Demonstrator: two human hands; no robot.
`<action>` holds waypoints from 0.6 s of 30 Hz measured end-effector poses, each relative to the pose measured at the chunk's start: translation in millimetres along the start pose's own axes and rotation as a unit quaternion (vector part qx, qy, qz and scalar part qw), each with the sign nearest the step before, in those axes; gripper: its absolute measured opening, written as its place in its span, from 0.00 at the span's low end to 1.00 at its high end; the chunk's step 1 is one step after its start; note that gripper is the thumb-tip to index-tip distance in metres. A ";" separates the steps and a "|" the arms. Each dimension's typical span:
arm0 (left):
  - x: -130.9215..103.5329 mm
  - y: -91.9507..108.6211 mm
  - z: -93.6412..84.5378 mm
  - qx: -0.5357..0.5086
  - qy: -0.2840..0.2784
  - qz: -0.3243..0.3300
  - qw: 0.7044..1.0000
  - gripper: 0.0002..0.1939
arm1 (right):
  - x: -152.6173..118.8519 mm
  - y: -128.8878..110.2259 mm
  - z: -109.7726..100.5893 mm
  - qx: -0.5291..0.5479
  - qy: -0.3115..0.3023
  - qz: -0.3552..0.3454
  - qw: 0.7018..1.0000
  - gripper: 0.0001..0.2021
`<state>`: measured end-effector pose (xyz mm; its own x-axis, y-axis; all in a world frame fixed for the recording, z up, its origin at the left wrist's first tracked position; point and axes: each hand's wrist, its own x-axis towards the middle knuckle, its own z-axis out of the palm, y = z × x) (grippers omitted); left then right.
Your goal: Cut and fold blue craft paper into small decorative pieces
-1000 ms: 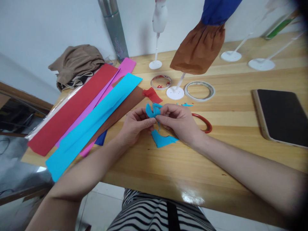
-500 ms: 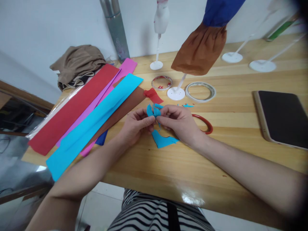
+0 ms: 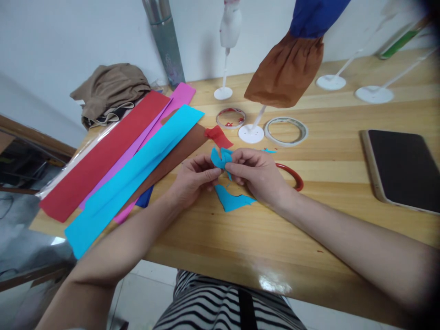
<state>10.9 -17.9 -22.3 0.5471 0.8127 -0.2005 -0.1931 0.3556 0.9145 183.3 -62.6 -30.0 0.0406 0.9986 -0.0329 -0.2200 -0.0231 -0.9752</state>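
A small folded piece of blue crepe paper (image 3: pixel 222 158) is pinched between my two hands above the table. My left hand (image 3: pixel 196 178) holds its lower left side between thumb and fingers. On the right side, my right hand (image 3: pixel 252 172) grips it with thumb and forefinger. Just below my fingers lies a cut blue paper scrap (image 3: pixel 233 200) with a curved edge. Behind the hands rests a red paper piece (image 3: pixel 220 136). A red ring-shaped handle (image 3: pixel 292 176), perhaps of scissors, shows partly from behind my right hand.
Long strips of red paper (image 3: pixel 106 156), blue paper (image 3: pixel 137 178) and brown paper (image 3: pixel 172 153) lie at the left. A stand wears a brown paper skirt (image 3: pixel 287 75). Nearby are a tape roll (image 3: pixel 287 131), a bottle (image 3: pixel 168 50) and a dark tablet-like device (image 3: pixel 404 167).
The blue paper piece has turned slightly and its folds look flatter and more spread. Both hands stay nearly in place, with small finger shifts.
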 end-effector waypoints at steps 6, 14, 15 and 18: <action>0.8 1.3 -0.2 0.003 -0.006 -0.019 1.000 0.25 | -0.3 -0.1 0.0 0.010 -0.003 0.015 1.000 0.20; 0.1 0.9 1.1 0.014 -0.011 -0.002 1.000 0.26 | -1.0 -0.3 1.3 0.002 -0.001 0.009 1.000 0.17; 0.0 1.4 1.8 0.017 -0.009 -0.002 1.000 0.27 | -1.1 -0.3 1.3 0.000 -0.001 0.009 1.000 0.17; -0.5 3.1 3.4 0.024 -0.003 -0.006 1.000 0.29 | -1.6 -0.2 1.3 -0.010 -0.004 0.011 1.000 0.18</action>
<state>12.9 -18.8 -18.2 0.5541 0.8057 -0.2093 -0.1475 0.3425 0.9279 182.1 -64.2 -29.5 0.0288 0.9982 -0.0519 -0.2017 -0.0450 -0.9784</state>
